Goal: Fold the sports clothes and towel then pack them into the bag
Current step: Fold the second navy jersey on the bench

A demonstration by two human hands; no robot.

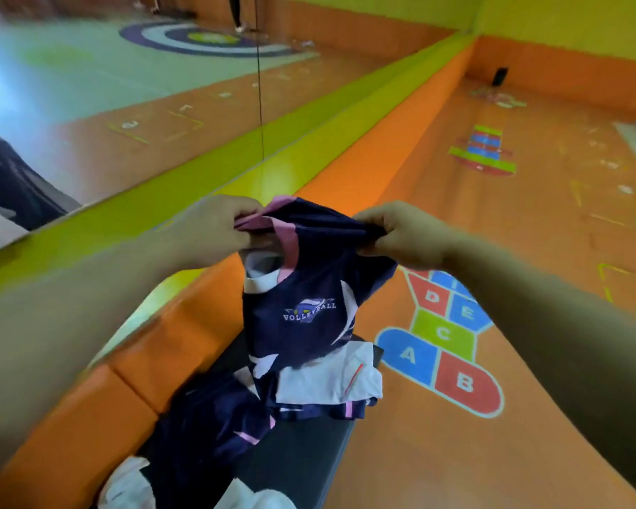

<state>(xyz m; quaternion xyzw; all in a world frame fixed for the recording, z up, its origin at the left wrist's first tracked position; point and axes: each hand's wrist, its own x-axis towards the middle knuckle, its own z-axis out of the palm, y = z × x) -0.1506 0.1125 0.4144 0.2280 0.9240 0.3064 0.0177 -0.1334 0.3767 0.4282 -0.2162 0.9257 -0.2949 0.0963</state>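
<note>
A navy volleyball jersey (pixel 305 306) with pink and white trim hangs in the air in front of me. My left hand (pixel 213 229) pinches its top edge at the pink trim, and my right hand (pixel 397 233) grips the other side of the top edge. The jersey's lower part reaches down to a pile of clothes on a dark bench (pixel 302 457). In that pile lie a white garment (pixel 331 380) with a red stripe and navy shorts (pixel 213 427) with pink stripes. More white cloth (pixel 133 483) shows at the bottom edge. No bag is in view.
An orange padded ledge (pixel 184 347) with a yellow-green top runs along a mirror wall (pixel 125 86) on the left. The orange floor on the right carries a hopscotch figure with letters (pixel 445 336) and a second one farther back (pixel 485 148).
</note>
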